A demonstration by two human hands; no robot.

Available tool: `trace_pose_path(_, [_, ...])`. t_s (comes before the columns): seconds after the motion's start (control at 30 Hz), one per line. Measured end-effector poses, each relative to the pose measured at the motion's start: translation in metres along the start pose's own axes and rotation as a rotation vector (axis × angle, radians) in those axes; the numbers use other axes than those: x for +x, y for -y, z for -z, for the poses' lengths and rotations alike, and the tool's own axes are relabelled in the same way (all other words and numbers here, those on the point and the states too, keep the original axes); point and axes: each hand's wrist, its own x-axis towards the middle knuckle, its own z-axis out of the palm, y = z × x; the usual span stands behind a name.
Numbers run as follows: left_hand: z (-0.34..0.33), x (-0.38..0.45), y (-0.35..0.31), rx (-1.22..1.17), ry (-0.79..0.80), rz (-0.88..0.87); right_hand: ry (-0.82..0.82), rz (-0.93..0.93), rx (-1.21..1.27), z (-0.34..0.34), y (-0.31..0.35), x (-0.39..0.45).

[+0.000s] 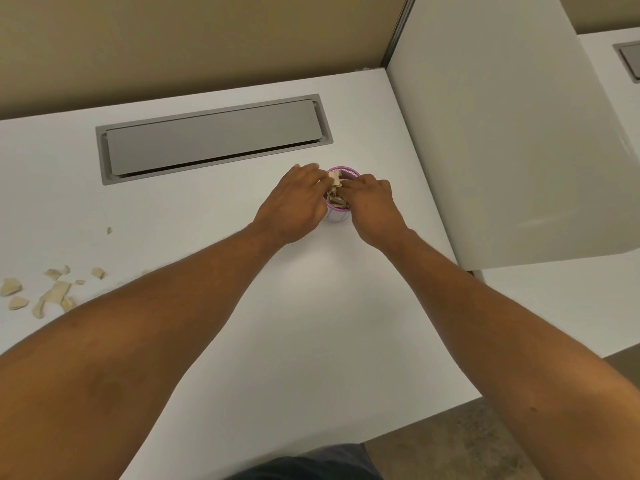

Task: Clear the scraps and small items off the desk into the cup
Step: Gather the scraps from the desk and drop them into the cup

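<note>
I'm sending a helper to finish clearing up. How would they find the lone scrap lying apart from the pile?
Start at the grey hatch set into the white desk. Below its left end lies one tiny beige scrap. It sits alone, above the scrap pile at the desk's left edge.

Single head view, looking steeply down over desk [277, 323]; edges perhaps distorted.

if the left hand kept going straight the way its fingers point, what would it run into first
Most likely the scraps piled in the purple cup. The left hand points up and right, its fingertips already at the cup's rim, with the right hand just across the opening. Depth is unclear, so it might clip the rim first.
</note>
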Motion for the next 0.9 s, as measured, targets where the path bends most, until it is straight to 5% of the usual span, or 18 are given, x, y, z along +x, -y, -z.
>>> trace_pose_path(0.17, [-0.005,-0.008,-0.003,0.161,0.064,-0.092,-0.040,-0.043,0.224,0.007,-0.009,-0.003])
trace_pose_path(0.33, [-0.006,-0.005,0.000,0.125,-0.062,-0.116,-0.292,-0.210,0.241,0.015,-0.003,-0.014])
trace_pose_path(0.5, [0.000,0.003,-0.005,0.006,-0.120,-0.057,-0.187,-0.022,0.124,0.006,0.009,-0.015])
trace_pose_path(0.7, [-0.003,0.006,-0.001,0.052,0.234,-0.094,-0.082,-0.039,0.139,-0.001,0.016,-0.028])
trace_pose_path(0.9, [-0.001,0.001,-0.007,-0.138,0.209,-0.034,-0.084,-0.117,0.368,-0.003,0.013,-0.022])
